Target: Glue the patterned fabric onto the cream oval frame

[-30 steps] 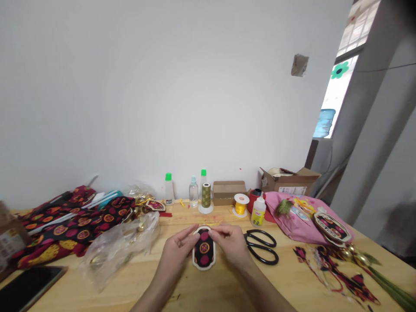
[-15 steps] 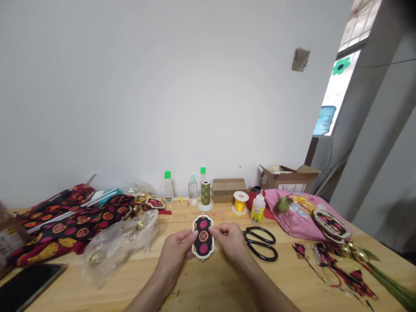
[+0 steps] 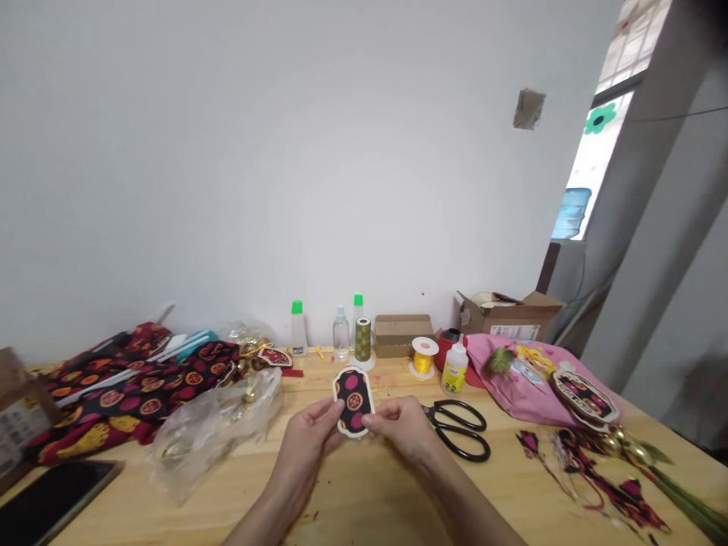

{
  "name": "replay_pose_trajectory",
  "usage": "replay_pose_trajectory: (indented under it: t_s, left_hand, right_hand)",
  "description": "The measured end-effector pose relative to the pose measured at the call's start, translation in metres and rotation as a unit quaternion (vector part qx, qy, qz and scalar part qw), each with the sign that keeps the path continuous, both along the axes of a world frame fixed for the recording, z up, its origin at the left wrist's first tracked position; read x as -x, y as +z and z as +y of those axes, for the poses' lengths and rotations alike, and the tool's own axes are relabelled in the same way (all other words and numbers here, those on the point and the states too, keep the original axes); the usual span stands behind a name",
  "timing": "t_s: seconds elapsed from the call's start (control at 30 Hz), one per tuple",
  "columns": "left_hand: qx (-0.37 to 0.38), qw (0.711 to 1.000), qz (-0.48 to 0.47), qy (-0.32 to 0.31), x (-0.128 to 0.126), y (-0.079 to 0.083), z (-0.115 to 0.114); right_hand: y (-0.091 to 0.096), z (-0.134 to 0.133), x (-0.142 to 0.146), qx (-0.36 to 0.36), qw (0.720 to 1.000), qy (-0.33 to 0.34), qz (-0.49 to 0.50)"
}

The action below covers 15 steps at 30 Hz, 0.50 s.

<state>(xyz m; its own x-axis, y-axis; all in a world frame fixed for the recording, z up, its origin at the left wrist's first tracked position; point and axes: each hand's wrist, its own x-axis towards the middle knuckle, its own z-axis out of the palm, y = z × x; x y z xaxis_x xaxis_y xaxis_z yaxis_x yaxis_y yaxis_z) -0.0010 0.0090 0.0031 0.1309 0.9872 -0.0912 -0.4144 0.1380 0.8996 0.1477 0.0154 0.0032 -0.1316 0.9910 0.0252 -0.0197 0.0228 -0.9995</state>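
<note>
Between my two hands is a small plaque (image 3: 353, 402) with a pale scalloped rim and a dark fabric face patterned with magenta and orange circles. My left hand (image 3: 312, 428) pinches its left edge, thumb on the front. The right thumb and fingers of my right hand (image 3: 403, 428) grip the lower right edge. The plaque is held above the table, tilted slightly to the left at its top. Black-handled scissors (image 3: 462, 431) lie just right of my right hand, their blades partly hidden behind it.
Left are patterned fabric (image 3: 142, 390), a clear plastic bag (image 3: 210, 432) and a phone (image 3: 57, 500). Behind stand bottles, an olive thread spool (image 3: 362, 341), a yellow cord spool (image 3: 423, 359) and a glue bottle (image 3: 455, 370). Right are a pink cloth (image 3: 506, 398), a finished-looking plaque (image 3: 585, 398) and fabric scraps (image 3: 603, 478).
The plaque has turned so its top leans left, and it has risen slightly. My right fingers have shifted from its upper right side to its lower right edge.
</note>
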Motion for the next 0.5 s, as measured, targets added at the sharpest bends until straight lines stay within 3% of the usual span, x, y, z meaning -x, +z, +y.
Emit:
replay_pose_trajectory:
  t_s: [0.17,0.33,0.5]
  left_hand:
    - [-0.001,0.999,0.039,-0.028,-0.001,-0.003,0.000]
    - [-0.011,0.998,0.053,-0.020,0.003,-0.016,0.008]
    - [-0.011,0.998,0.058,-0.018,0.003,-0.017,0.008]
  right_hand:
    - [-0.003,0.003,-0.004,0.006,1.000,0.002,-0.014]
    - [-0.005,-0.001,0.003,0.001,1.000,0.005,-0.030]
    - [-0.003,-0.004,0.006,0.000,1.000,0.010,-0.030]
